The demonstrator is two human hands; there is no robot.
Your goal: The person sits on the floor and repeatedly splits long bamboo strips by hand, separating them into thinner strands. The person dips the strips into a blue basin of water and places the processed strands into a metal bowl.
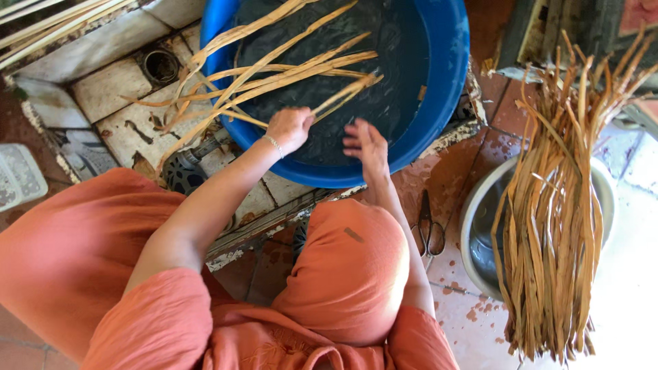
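Tiled floor, red and worn with pale chipped patches, spreads under a person in orange who squats before a blue tub point(452, 62), the landmark for all that follows.

Nearest the viewer, below the tub, are the orange knees. Right of them and below the tub's right side, dark scissors point(430, 229) lie on the tiles beside a metal basin point(473, 226). A thick bundle point(555, 226) of tan strips stands in this basin, fanned at the top; it looks like most of the stock, so by my judgement little has been soaked so far.

At the tub's near rim the left hand point(290, 128) is clenched around the ends of a few long strips point(274, 75), which run across the dark water and out over the tub's left edge. The right hand point(367, 145) is open just beside it over the water, fingers spread, gripping nothing.

Left of the tub sit a round floor drain point(161, 65) and, well apart at the frame's edge, a pale plastic tray point(17, 178). No labels or signs show. Above the tub's left side, more strips lie in the corner.
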